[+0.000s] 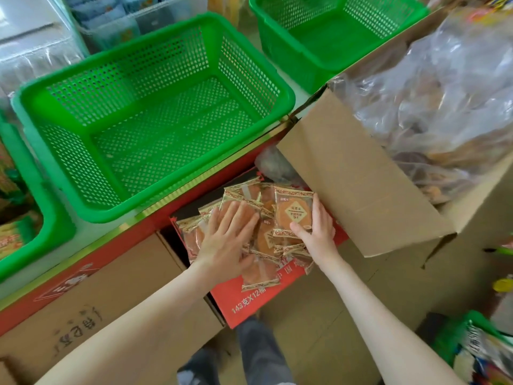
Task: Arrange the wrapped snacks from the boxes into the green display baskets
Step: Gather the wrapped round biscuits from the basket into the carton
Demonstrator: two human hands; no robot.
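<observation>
Over on the right, a big brown cardboard box [361, 195] leans in, stuffed with a clear plastic bag [444, 107] of brownish goods. Beside it, dead centre on the shelf, sits the large green basket [125, 55], mesh floor bare. A second green basket [280, 51] stands behind it to the right, nothing in it either, and a third basket [33, 218] peeks in at the left edge with yellow packs inside. Down below the shelf edge, the red box [249, 298] lies open, and that's where the wrapped snacks [266, 240] are, a loose heap of orange discs in gold-trimmed wrappers. Left hand [224, 240] is flat on that heap, fingers straight and spread, pressing down on the top wrappers. Right hand [316, 229] has one packet [294, 212] pinched, thumb on the printed face, fingers behind, holding it upright at the right side of the heap, just under the cardboard flap.
</observation>
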